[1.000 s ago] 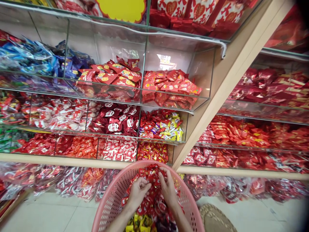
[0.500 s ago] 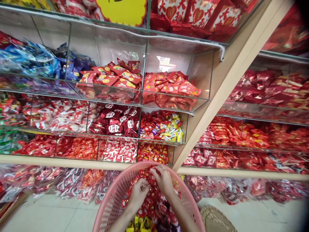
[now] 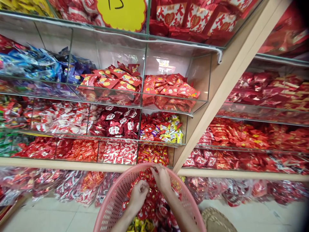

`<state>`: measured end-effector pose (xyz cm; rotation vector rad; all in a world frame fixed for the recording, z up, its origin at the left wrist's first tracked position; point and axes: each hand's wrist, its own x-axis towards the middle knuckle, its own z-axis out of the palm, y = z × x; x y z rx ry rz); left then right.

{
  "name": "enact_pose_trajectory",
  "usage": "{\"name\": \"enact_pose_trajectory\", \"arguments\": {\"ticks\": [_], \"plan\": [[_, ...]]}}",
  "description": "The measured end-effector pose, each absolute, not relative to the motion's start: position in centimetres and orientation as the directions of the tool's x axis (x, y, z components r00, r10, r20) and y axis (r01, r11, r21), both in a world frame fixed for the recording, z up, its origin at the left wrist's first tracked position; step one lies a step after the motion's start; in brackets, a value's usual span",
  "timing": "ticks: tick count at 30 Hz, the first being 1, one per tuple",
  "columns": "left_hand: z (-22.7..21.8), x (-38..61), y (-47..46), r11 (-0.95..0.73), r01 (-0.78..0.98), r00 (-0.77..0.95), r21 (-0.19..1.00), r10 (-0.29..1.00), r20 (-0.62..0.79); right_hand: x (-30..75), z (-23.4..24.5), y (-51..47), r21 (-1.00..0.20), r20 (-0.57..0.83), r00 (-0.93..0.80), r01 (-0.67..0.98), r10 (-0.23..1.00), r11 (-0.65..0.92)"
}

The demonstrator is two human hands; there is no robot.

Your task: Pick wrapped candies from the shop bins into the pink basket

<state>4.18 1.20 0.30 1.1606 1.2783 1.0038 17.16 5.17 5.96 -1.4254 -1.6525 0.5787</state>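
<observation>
A pink plastic basket (image 3: 113,203) sits low in the middle, heaped with small red wrapped candies (image 3: 154,206) and some yellow ones at the near edge. Both my hands are inside it. My left hand (image 3: 138,195) is curled shut, pinching red candies in the heap. My right hand (image 3: 162,178) reaches to the basket's far rim, its fingers closed on red candies there. Just beyond the rim is a clear bin of red and gold candies (image 3: 152,154) on the lowest shelf.
Clear acrylic shelf bins (image 3: 120,93) filled with red, blue and mixed sweets rise in front. A slanted wooden post (image 3: 217,93) splits them from more red packets at the right. Bagged candy hangs under the wooden shelf edge (image 3: 60,162). A woven mat (image 3: 217,220) lies on the tiled floor.
My right hand has moved from the heap's middle to the basket's far rim, and my left hand has shifted slightly forward. The view has tilted down a little.
</observation>
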Motion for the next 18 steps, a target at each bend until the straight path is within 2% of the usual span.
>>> {"name": "enact_pose_trajectory", "arguments": {"ticks": [4, 6, 8, 10, 12, 15, 16, 18], "plan": [[0.1, 4.2, 1.2, 0.157, 0.068, 0.068, 0.985, 0.984, -0.162, 17.2, 6.1, 5.0, -0.861, 0.293, 0.104, 0.461, 0.951, 0.215], [0.1, 4.1, 1.2, 0.151, 0.07, 0.066, 0.986, 0.986, -0.156, 17.3, 6.3, 5.0, -0.951, 0.205, 0.197, 0.273, 0.959, 0.148], [0.2, 4.2, 1.2, 0.155, 0.066, 0.063, 0.986, 0.985, -0.159, 17.6, 6.6, 4.9, -0.999, -0.034, 0.261, -0.046, 0.965, -0.022], [0.3, 4.2, 1.2, 0.164, 0.053, 0.063, 0.985, 0.984, -0.167, 18.0, 7.1, 4.8, -0.908, -0.325, 0.223, -0.346, 0.919, -0.237], [0.5, 4.2, 1.1, 0.17, 0.038, 0.06, 0.985, 0.983, -0.172, 18.5, 7.5, 4.7, -0.783, -0.501, 0.145, -0.496, 0.853, -0.376], [0.6, 4.3, 1.1, 0.174, 0.029, 0.055, 0.984, 0.983, -0.175, 19.1, 7.8, 4.3, -0.715, -0.578, 0.092, -0.536, 0.811, -0.449], [0.7, 4.3, 1.1, 0.174, 0.029, 0.057, 0.984, 0.983, -0.175, 19.3, 7.7, 4.2, -0.722, -0.576, 0.089, -0.522, 0.813, -0.454], [0.7, 4.3, 1.0, 0.17, 0.027, 0.059, 0.985, 0.983, -0.172, 19.5, 7.2, 3.9, -0.818, -0.489, 0.132, -0.413, 0.862, -0.401]]}}
